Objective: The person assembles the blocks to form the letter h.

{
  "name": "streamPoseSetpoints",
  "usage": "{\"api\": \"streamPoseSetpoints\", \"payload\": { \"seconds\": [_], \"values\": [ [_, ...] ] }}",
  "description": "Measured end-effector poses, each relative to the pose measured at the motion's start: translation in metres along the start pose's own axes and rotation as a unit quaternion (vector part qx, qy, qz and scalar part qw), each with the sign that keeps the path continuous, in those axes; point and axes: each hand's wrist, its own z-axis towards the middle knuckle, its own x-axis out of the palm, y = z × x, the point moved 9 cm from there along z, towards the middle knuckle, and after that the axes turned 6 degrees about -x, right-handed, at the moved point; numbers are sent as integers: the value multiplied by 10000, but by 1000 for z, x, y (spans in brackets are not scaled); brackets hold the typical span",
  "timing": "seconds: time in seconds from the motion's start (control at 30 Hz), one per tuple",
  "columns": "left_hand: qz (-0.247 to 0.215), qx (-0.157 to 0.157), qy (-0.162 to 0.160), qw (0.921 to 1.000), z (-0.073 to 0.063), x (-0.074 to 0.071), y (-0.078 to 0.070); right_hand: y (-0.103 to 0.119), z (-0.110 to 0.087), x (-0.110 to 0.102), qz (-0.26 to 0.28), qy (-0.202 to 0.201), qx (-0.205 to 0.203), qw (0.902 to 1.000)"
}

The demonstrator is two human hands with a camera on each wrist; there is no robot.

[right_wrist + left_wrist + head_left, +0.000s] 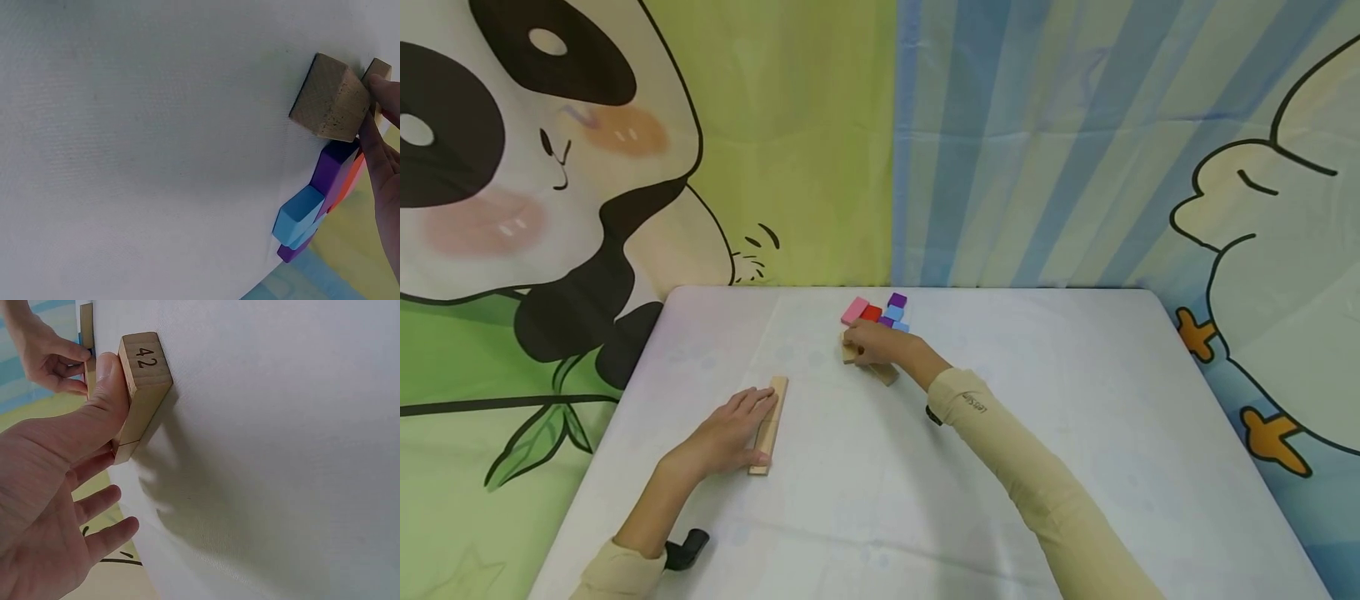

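Note:
On the left part of the table, two plain wooden blocks (769, 429) lie end to end in a line. My left hand (730, 433) touches them from the left side, its thumb on the near block and its fingers stretched loosely along the row. The near block's end (147, 359) carries the number 42 in the left wrist view. My right hand (880, 342) reaches to the far middle of the table and pinches a wooden block (379, 67) between thumb and finger. Another wooden block (331, 100) lies right beside it, touching or nearly so.
Behind the right hand sit several coloured blocks: a pink block (854, 310), a red block (871, 313), purple blocks (897, 300) and blue blocks (299, 215). A white cloth covers the table (1037, 350). A cartoon-printed curtain (805, 150) stands behind its far edge.

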Motion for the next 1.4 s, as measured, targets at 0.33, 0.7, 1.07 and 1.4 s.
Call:
{"api": "streamPoseSetpoints", "payload": {
  "seconds": [0.33, 0.7, 1.07, 1.4],
  "values": [
    [-32, 32, 107, 9999, 1, -1, 0, 13, 7, 1, 324, -463, -118, 9983],
    [-27, 5, 400, 9992, 6, 4, 5, 64, 36, 0, 234, -822, -532, 9949],
    [-101, 47, 509, 9986, 5, 4, 6, 78, 60, 6, 20, -718, -498, 9962],
    [-210, 34, 538, 9983, 4, 4, 6, 79, 67, 10, 50, -614, -309, 9976]
  ]
}}
